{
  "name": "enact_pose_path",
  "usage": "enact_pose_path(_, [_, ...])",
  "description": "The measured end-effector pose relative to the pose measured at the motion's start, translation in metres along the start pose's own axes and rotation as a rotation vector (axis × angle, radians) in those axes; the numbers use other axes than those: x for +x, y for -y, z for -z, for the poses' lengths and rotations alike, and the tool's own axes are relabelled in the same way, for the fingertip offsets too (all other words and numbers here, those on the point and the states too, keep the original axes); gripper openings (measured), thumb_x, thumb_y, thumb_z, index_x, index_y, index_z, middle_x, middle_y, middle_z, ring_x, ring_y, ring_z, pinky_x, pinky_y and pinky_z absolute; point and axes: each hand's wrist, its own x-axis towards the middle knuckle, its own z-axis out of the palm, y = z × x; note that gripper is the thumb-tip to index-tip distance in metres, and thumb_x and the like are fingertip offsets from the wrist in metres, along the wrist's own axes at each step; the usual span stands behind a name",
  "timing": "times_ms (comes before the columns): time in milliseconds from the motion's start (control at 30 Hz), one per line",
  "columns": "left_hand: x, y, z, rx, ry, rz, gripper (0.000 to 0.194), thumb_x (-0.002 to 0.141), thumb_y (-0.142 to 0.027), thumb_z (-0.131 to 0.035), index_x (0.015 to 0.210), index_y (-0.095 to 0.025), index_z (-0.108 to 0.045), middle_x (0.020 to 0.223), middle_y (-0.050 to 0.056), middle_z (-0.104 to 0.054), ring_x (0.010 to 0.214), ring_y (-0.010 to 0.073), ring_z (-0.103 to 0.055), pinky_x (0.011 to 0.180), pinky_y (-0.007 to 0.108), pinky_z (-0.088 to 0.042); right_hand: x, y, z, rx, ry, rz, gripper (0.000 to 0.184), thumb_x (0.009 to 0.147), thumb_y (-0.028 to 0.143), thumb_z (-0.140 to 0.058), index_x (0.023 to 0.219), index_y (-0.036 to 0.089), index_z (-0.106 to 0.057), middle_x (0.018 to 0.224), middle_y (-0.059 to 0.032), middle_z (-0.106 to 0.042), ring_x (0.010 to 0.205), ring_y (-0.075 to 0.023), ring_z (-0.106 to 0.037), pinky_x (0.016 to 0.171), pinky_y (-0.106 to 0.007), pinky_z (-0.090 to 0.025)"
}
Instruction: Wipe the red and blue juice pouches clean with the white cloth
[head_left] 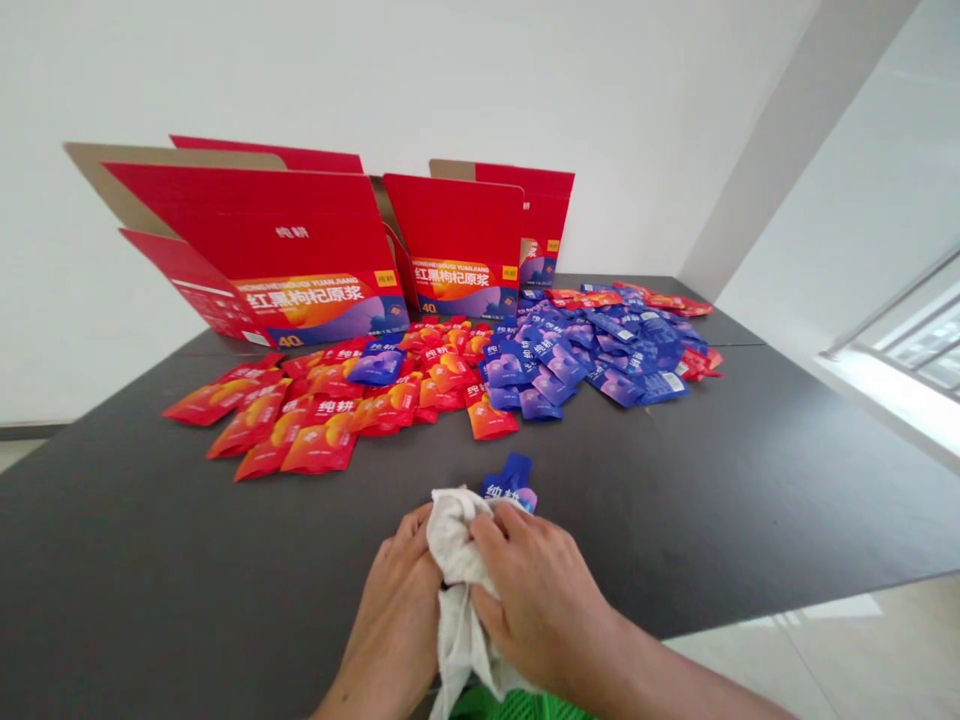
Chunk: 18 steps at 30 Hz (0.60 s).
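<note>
Low over the near edge of the table, my two hands meet around a crumpled white cloth [454,535]. My right hand [536,590] is closed on the cloth from the right, fingers bent into its folds. On the other side, my left hand [405,590] presses against the cloth with curled fingers, their tips hidden behind it. Just beyond the cloth a blue pouch [508,480] with white lettering shows its upper part. The cloth and my right hand cover the rest, so I cannot tell whether it is held or lying on the table.
Red pouches [322,435] lie spread at the left on the dark table [675,500], a blue pouch [377,360] among them. Blue pouches [555,355] are heaped at the right. Open red cartons [315,270] stand along the wall. Something green [525,705] shows below the table edge.
</note>
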Motion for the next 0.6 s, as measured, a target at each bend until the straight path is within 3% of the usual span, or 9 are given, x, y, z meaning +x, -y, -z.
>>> enact_pose_path(200, [0.0,0.002,-0.001,0.025,0.012,0.037,0.057,0.07,-0.02,-0.06,0.126,-0.024,-0.05,0.134,0.004,-0.048,0.118,0.0266,-0.043,0.089,0.04,-0.041,0.007,-0.013,0.005,-0.075,-0.106,-0.203,0.021,0.084,0.025,-0.042,0.103,0.02,-0.05,0.098,-0.0075,-0.057,0.09,-0.0205,-0.054,0.077,-0.032,-0.04])
enact_pose_path(367, [-0.004,0.003,-0.003,-0.002,-0.046,0.03,0.045,0.077,-0.015,-0.05,0.12,-0.025,-0.054,0.125,0.007,-0.055,0.115,0.0244,-0.046,0.089,0.039,-0.042,0.0,-0.005,0.001,0.002,-0.019,-0.009,0.022,0.08,0.027,-0.048,0.1,0.021,-0.05,0.099,-0.0054,-0.058,0.088,-0.0198,-0.054,0.076,-0.031,-0.041])
enact_pose_path(600, [-0.007,-0.003,-0.005,0.003,-0.116,0.12,0.036,0.077,-0.032,-0.058,0.112,-0.026,-0.055,0.12,0.004,-0.054,0.109,0.0252,-0.049,0.089,0.041,-0.041,0.014,-0.029,0.009,-0.072,-0.105,-0.274,0.021,0.087,0.029,-0.039,0.101,0.019,-0.052,0.096,-0.007,-0.059,0.089,-0.0195,-0.057,0.075,-0.029,-0.039])
